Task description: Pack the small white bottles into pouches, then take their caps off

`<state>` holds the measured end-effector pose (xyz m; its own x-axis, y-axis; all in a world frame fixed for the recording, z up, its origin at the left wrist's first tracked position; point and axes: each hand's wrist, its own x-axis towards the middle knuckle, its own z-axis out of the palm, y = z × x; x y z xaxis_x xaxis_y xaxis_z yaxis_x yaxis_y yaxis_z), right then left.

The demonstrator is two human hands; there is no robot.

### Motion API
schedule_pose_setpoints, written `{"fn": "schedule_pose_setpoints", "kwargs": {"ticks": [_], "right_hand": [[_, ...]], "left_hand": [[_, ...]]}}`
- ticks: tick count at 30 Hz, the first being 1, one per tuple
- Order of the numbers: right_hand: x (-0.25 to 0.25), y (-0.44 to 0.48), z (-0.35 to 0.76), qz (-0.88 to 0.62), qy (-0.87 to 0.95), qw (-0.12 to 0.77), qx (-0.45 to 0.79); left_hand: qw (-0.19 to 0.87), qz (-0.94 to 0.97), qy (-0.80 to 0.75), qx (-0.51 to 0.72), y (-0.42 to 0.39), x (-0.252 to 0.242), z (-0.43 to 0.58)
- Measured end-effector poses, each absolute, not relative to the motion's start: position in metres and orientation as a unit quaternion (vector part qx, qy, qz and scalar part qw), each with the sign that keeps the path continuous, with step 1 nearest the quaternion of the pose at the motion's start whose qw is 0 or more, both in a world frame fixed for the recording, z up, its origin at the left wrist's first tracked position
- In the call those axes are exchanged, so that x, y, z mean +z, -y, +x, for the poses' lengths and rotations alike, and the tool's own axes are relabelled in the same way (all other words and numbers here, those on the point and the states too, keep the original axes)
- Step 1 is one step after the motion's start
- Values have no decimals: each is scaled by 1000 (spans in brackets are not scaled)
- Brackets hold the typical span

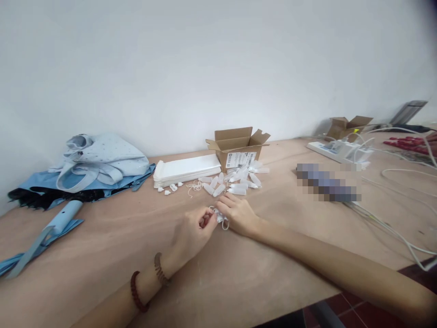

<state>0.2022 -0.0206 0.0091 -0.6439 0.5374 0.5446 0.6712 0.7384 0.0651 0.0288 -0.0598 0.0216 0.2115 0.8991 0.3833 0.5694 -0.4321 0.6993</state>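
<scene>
Left forearm (126,300) is reaching in from 7 o'clock, wearing two bead bracelets (136,291). Right forearm (327,255) is coming in from 4 o'clock. Left hand (191,239) is clenching, its fingertips (206,220) pinching a small white plastic piece (216,213). Right hand (239,216) is touching that piece from 3 o'clock; can't tell if it's gripping. Piece is sitting between both hands, mostly hidden, so long axis and pointing direction can't be told. Its cord loop (224,224) is hanging toward 6 o'clock.

At 12 o'clock, white plastic bottles (237,182) are lying scattered, long axes mixed, mostly running 2 to 8 o'clock. White caps (169,187) and loose string (194,186) are lying at 11 o'clock. Behind them, white pouches (186,169) are sitting stacked beside an open cardboard box (237,148).

At 9 o'clock, a blue umbrella (64,216) is lying under a pale blue bag (102,159). At 2 o'clock, a power strip (341,150) is trailing white cables (399,234). A pixelated patch (327,182) is blocking one item.
</scene>
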Motion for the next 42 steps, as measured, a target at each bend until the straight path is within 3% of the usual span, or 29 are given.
{"fn": "schedule_pose_setpoints", "kwargs": {"ticks": [12, 21, 26, 32, 39, 42], "right_hand": [[9, 19, 204, -354, 896, 242, -117], [17, 30, 199, -302, 915, 204, -171], [14, 17, 210, -362, 893, 221, -151], [17, 23, 205, -347, 900, 200, -172], [12, 27, 200, -341, 908, 212, -118], [7, 19, 206, -390, 887, 243, -41]], "left_hand": [[132, 752, -475, 437, 69, 25, 23], [21, 820, -412, 397, 68, 17, 29], [-14, 821, -366, 437, 76, 22, 22], [-58, 847, -371, 377, 71, 18, 27], [-40, 851, -352, 388, 76, 19, 28], [31, 805, -421, 417, 73, 23, 18]]}}
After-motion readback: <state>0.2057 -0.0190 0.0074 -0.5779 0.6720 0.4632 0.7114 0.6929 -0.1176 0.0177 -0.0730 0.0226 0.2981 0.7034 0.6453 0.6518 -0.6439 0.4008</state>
